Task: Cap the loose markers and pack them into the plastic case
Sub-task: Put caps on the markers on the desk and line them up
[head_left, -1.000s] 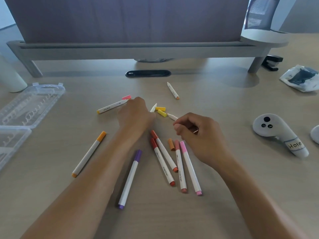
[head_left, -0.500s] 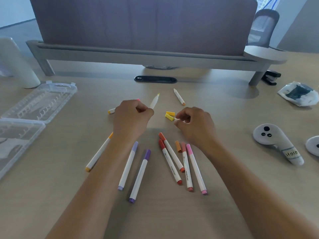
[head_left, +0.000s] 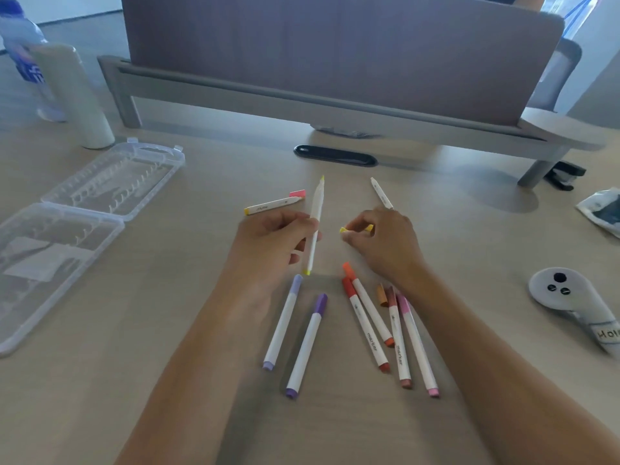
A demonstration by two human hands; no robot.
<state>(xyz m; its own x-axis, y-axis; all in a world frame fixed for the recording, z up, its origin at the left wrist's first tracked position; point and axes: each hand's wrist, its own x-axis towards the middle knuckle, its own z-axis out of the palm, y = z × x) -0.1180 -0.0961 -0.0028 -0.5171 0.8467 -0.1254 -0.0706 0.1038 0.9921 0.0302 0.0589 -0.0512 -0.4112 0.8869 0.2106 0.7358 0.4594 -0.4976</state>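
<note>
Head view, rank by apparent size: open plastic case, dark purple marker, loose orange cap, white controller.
1. plastic case, clearly largest, partly cut off at the left edge.
2. white controller and dark purple marker: the marker looks longer, the controller bulkier and cut off at the right edge, so no firm order.
3. loose orange cap, smallest.

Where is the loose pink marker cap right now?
In the head view, the loose pink marker cap lies on the desk left of centre, beside the uncapped yellow-ended marker, just beyond the left hand.
</note>
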